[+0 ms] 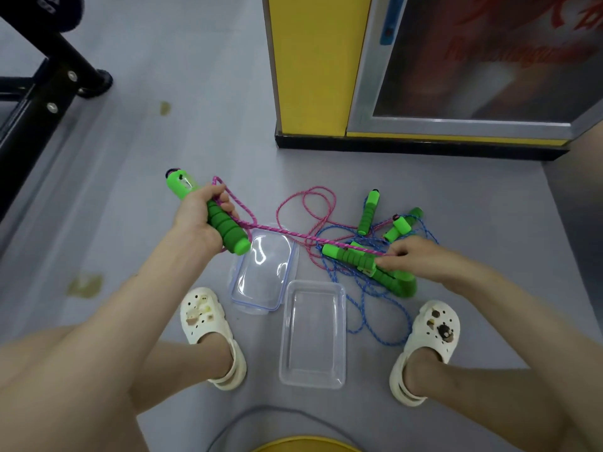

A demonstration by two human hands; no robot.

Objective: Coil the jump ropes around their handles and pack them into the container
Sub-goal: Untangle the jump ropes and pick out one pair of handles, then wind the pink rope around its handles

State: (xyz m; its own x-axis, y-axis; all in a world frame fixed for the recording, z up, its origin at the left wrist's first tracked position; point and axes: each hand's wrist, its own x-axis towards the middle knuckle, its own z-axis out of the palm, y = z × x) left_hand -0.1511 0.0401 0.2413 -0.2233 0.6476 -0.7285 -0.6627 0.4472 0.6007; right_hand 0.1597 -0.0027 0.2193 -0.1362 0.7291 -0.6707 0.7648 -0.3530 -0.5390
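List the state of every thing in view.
pink rope: taut between the hands, rest loose on floor
left hand: grips green handle
right hand: pinches pink rope
blue rope: tangled loose on floor
container: open, empty
lid: off, beside container

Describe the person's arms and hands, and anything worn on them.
The left hand and right hand are ungloved, with no ring, watch or bracelet visible. The left forearm and right forearm are bare to the frame edge; no sleeves show.
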